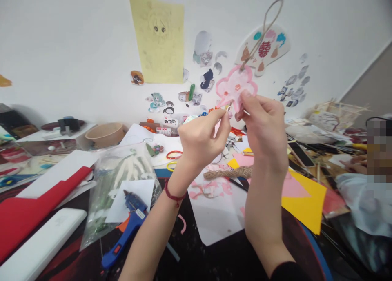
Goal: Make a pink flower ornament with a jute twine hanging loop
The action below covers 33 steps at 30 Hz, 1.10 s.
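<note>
My right hand (265,122) pinches the lower edge of a flower-shaped ornament (234,83), thumb in front. The ornament has a pink rim, a pale centre and small orange flower shapes. A loop of brown twine (260,38) rises from its top and passes in front of the fan-shaped wall decoration (275,44). Just below the ornament's lower left edge, my left hand (205,132) is closed in a pinch. A tiny pale bit shows at its fingertips, too small to name. Both hands are raised above the cluttered table.
A blue hot glue gun (130,228) lies at front left beside a plastic bag (101,191). White paper (217,215) with pink scraps lies under my hands, near a twine bundle (228,173). A wooden bowl (105,135) stands at the back left. Another person's sleeve (361,199) is at right.
</note>
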Motion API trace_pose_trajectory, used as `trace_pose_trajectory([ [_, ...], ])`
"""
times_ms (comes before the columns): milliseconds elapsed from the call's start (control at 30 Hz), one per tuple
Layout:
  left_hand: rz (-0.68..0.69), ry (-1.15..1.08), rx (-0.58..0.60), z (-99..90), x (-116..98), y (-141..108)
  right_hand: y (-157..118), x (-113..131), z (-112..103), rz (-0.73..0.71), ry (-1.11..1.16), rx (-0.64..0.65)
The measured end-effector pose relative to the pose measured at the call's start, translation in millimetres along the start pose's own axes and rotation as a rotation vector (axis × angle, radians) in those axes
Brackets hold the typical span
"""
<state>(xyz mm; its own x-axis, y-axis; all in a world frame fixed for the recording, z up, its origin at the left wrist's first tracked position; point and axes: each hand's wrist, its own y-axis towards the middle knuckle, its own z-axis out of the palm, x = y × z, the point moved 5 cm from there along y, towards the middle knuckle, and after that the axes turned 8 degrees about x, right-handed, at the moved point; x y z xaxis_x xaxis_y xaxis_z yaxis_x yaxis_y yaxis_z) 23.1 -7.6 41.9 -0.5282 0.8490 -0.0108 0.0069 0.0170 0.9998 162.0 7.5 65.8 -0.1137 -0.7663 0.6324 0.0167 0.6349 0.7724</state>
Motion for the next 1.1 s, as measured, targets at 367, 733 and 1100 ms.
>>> trace_pose_trajectory([
  [367,0.116,0.178,0.116,-9.0,5,6,4,-6,1,0.028,0.104,0.051],
  [733,0.116,0.347,0.187,-7.7,-1,8,1,0,4,0.028,0.056,0.043],
  [1100,0.031,0.140,0.272,-4.3,11,7,0,0,11,0.032,0.209,0.105],
])
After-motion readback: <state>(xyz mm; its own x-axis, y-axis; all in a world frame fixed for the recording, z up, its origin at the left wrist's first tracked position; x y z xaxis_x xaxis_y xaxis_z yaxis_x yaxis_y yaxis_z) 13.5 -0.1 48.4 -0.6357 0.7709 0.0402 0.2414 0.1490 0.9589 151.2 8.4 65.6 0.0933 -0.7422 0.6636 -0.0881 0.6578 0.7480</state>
